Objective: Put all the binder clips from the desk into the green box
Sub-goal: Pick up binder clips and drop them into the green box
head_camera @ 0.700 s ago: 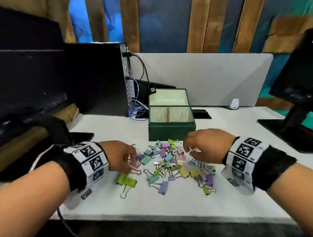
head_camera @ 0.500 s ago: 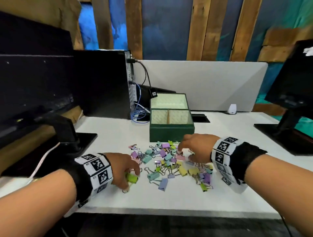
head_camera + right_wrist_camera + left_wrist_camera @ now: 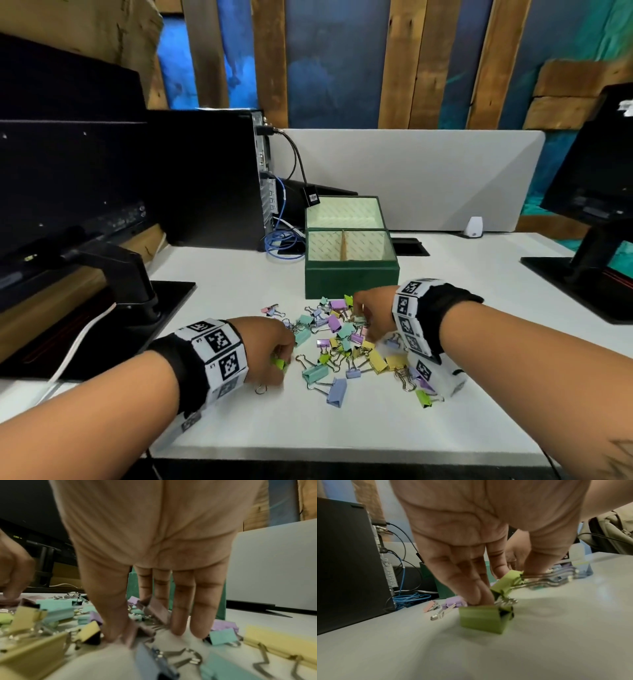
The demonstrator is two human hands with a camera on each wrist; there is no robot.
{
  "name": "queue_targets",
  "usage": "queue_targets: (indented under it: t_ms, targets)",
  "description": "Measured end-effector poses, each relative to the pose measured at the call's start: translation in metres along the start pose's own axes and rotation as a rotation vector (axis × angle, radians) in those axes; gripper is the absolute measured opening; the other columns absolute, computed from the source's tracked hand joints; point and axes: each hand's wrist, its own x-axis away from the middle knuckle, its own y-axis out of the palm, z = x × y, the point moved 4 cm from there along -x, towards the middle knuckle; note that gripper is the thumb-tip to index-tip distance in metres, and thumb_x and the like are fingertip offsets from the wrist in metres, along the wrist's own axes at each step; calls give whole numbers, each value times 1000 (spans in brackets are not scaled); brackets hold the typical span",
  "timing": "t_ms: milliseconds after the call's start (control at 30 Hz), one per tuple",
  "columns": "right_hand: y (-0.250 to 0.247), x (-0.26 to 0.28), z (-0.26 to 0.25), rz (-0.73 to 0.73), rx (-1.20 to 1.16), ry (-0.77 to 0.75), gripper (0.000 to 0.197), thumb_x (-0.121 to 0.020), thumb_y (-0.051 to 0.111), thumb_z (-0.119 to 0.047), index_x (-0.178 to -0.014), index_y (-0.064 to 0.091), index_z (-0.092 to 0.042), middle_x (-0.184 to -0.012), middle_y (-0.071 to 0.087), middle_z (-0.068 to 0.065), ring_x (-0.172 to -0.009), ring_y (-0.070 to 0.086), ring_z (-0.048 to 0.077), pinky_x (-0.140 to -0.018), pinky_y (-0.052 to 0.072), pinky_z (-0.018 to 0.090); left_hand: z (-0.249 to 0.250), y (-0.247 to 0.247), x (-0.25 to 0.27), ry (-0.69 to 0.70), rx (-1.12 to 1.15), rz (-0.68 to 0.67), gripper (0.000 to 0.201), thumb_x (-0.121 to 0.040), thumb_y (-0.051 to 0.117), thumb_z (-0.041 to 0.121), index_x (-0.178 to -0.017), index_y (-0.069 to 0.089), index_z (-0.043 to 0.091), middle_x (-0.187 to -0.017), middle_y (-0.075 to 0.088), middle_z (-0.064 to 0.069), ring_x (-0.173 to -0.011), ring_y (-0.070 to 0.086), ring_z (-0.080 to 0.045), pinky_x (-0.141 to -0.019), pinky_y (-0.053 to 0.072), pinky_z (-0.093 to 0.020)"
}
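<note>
- Fingers (image 3: pixel 476 595) of left hand (image 3: pixel 263 349): pinching a green clip (image 3: pixel 483 618) against the surface (image 3: pixel 342 428), left of the pile.
- Right hand (image 3: pixel 371 317): fingers (image 3: pixel 202 608) straight, tips down in the clips (image 3: pixel 342 339).
- Box (image 3: pixel 351 275): open, just behind the pile toward the far edge; right hand nearer.
- Left wrist view alone shows the pinch; head view shows the box's two bare compartments.

A black computer tower (image 3: pixel 205 178) with blue cables (image 3: pixel 282 240) stands behind monitors (image 3: pixel 65 185).
</note>
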Motion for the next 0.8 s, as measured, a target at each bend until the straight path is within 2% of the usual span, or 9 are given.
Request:
queue_targets:
  t_ms: [67,167,267,333,400,467,567,667,800]
  targets:
    - [0,3,-2,-8,30,-2,35,-78,70,-21,-107,50,-16,-105,61,7,-84,51,22,-73,44,29,-4,-8,4,-27,47,64,15,-75,62,31,-85,51,29,-90,56,11,-79,50,-13,-59,38,-20]
    - [1,8,-4,-48,107,-4,18,-81,64,-14,-86,47,-19,-88,53,1,-81,47,20,-65,42,26,-16,-21,7,-74,246,163,18,-75,66,30,-82,50,28,-85,57,11,-70,54,-10,-60,43,-22]
    - [0,15,-8,-61,79,-40,13,-82,62,-13,-88,52,-18,-85,51,0,-83,46,19,-52,33,20,-23,-26,14,-110,638,230,18,-80,61,9,-74,48,21,-74,59,4,-53,57,-7,-50,49,-17]
    - [2,15,-8,-47,26,-61,17,-81,64,-12,-76,50,-21,-75,50,-3,-82,48,19,-51,34,19,-25,-26,17,-158,788,232,18,-84,52,4,-78,48,20,-69,61,3,-49,56,-8,-48,48,-19]
    - [3,11,-2,-48,-28,-47,28,-78,65,-13,-66,43,-25,-74,53,-4,-79,51,20,-59,42,21,-30,-24,15,-209,855,203,19,-87,44,4,-84,49,22,-71,60,1,-54,53,-14,-49,45,-21]
    - [0,7,7,-37,-94,-39,22,-78,64,-14,-70,47,-26,-82,57,-4,-78,53,18,-67,47,25,-36,-21,11,-244,908,175,24,-88,39,4,-86,52,24,-75,56,-3,-58,51,-16,-51,42,-22]
    - [-21,11,23,66,-226,-87,14,-80,61,-12,-81,52,-24,-74,52,-9,-67,49,10,-59,41,18,-43,-25,3,-242,998,184,24,-91,40,6,-84,55,22,-77,55,-2,-62,51,-13,-54,41,-21]
    - [-43,5,48,100,-537,-82,16,-81,60,-9,-82,56,-24,-74,56,-5,-60,48,9,-56,42,18,-43,-41,-24,-200,1053,223,22,-92,44,8,-81,56,22,-75,54,1,-60,50,-11,-47,40,-17]
    - [-61,-16,78,137,-1239,-116,29,-84,51,9,-72,55,-17,-64,50,4,-47,44,10,-43,36,18,-29,-71,-75,-127,1019,270,19,-90,51,12,-76,56,24,-66,50,1,-50,48,-9,-43,32,-18]
